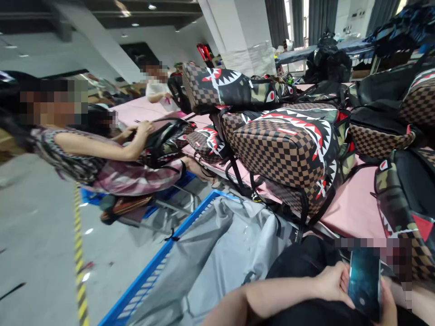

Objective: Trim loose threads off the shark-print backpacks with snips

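Note:
A smartphone (pixel 364 285) with a dim teal screen is upright over my lap at the lower right. My left hand (pixel 336 283) is closed around its left edge. On the opposite edge, the fingers of my right hand (pixel 388 299) grip it too; part of that hand is cut off by the frame. Beyond the phone, a checkered backpack (pixel 272 140) with a shark-mouth print lies stacked on the pink table (pixel 353 203). Another backpack (pixel 404 194), black and camouflage, sits to the right of the pile.
A blue plastic crate (pixel 163 258) lined with grey sheeting (pixel 234 231) stands left of my knees. A seated co-worker (pixel 112 154) handles a bag at the table's left side. Another person (pixel 159 90) is farther back. Yellow-black tape (pixel 79 244) marks the floor.

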The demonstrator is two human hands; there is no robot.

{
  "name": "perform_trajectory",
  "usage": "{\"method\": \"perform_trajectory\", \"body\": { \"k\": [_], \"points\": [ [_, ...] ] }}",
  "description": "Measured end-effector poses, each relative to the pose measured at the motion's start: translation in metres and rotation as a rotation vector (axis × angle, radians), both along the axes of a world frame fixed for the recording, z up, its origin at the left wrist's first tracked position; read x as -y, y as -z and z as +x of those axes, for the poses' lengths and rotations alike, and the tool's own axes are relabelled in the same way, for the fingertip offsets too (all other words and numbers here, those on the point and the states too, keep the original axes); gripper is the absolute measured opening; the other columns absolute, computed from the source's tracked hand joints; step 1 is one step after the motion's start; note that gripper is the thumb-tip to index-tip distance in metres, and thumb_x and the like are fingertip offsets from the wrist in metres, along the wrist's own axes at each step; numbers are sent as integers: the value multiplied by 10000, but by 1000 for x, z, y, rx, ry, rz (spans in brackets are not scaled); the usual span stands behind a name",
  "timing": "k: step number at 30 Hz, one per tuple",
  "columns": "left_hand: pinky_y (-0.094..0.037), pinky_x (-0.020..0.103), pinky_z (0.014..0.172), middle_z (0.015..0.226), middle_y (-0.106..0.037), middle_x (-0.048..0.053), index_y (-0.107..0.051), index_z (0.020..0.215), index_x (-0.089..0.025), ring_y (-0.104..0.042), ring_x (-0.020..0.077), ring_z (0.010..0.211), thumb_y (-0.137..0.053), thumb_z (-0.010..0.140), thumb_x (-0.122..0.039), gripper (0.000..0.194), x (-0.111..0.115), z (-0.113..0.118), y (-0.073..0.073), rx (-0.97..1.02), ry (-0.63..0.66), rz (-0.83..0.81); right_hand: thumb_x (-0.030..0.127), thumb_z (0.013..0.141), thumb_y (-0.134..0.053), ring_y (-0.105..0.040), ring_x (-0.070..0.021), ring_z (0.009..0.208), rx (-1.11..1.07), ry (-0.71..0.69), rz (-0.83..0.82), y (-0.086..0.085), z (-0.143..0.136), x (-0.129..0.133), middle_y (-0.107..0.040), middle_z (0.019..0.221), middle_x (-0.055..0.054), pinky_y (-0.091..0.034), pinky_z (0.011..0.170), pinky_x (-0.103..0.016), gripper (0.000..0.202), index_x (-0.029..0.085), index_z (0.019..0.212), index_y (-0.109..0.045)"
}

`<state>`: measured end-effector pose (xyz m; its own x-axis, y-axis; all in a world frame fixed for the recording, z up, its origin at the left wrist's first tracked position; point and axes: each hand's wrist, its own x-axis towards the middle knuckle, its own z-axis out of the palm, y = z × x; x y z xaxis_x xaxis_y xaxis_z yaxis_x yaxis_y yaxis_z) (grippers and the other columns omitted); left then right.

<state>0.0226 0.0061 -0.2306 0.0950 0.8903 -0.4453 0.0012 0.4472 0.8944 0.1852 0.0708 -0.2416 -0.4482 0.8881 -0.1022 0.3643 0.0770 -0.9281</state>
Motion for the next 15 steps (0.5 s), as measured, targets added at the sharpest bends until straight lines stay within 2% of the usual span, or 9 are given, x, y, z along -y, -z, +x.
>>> {"method": "perform_trajectory", "body": {
  "k": [2,5,7,8,10,15],
  "points": [
    [-421,253,556,574,-487,-112,-365,765,-218,-528,106,550,-846,254,-447,739,1,-1,-9,14,-27,19,666,725,-351,-637,-315,874,-149,60,-233,-14,-8,0,-690,805,-78,-495,778,-468,624,210,1050,-625],
    [-427,237,528,583,-493,-103,-378,751,-206,-528,103,547,-860,335,-286,642,4,0,-23,-42,-102,40,629,721,-433,-630,-299,884,-536,159,-754,-40,-21,3,-690,787,-70,-482,811,-469,562,173,985,-630],
    [-435,231,537,629,-495,-99,-361,769,-211,-522,92,560,-827,428,-235,578,1,-2,-26,-10,-82,42,551,755,-466,-637,-267,856,-597,256,-802,-46,-27,1,-695,796,-58,-494,794,-440,451,177,946,-630],
    [-439,229,553,637,-493,-99,-347,767,-214,-521,87,569,-798,487,-225,532,-1,-2,-26,10,-59,43,501,760,-499,-630,-258,881,-701,284,-898,-45,-29,-1,-697,821,-59,-482,821,-435,394,174,940,-625],
    [-438,221,569,648,-487,-103,-330,779,-219,-519,80,579,-758,543,-197,489,-8,-4,-23,47,-14,47,456,785,-491,-631,-253,876,-743,353,-911,-36,-30,-8,-698,832,-76,-485,816,-432,368,147,935,-623],
    [-446,221,596,652,-475,-105,-325,768,-217,-519,76,590,-735,551,-171,466,-13,-2,-21,79,18,57,461,816,-441,-625,-243,897,-998,286,-1091,-15,-25,-12,-699,855,-93,-477,832,-426,407,114,958,-598]
  ]
}}
